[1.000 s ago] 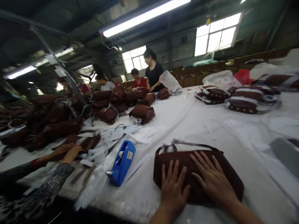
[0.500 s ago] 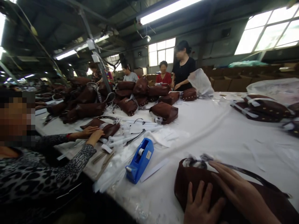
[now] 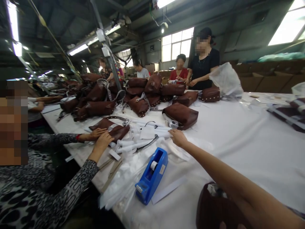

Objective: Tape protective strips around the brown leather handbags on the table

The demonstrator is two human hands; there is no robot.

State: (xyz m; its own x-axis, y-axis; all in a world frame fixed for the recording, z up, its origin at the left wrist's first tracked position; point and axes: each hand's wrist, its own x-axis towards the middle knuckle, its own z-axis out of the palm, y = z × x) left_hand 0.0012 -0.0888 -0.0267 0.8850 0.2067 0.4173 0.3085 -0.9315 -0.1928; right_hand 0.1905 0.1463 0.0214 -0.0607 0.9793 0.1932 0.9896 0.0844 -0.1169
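Observation:
My right hand (image 3: 177, 137) stretches far forward over the white table (image 3: 240, 143), and my forearm crosses the picture from the lower right. The hand rests at the edge of a heap of white paper rolls and slips (image 3: 145, 133), just in front of a brown leather bag (image 3: 182, 115). Its fingers point away from me and are hidden behind its back. A dark brown bag (image 3: 212, 210) lies at the near edge under my forearm. Only the fingertips of my left hand (image 3: 229, 226) show at the bottom edge, on that bag.
A blue tape dispenser (image 3: 152, 175) and a white paper strip (image 3: 169, 190) lie to the left of my arm. A person in a patterned sleeve works a brown piece (image 3: 111, 127) with both hands on the left. Stacked brown bags (image 3: 100, 98) fill the far left. Other people stand at the far end by a plastic bag (image 3: 226, 81).
My right hand has left the dark brown bag and reached forward to the white papers. The view has swung left, so the bag and my left hand have slid to the bottom edge.

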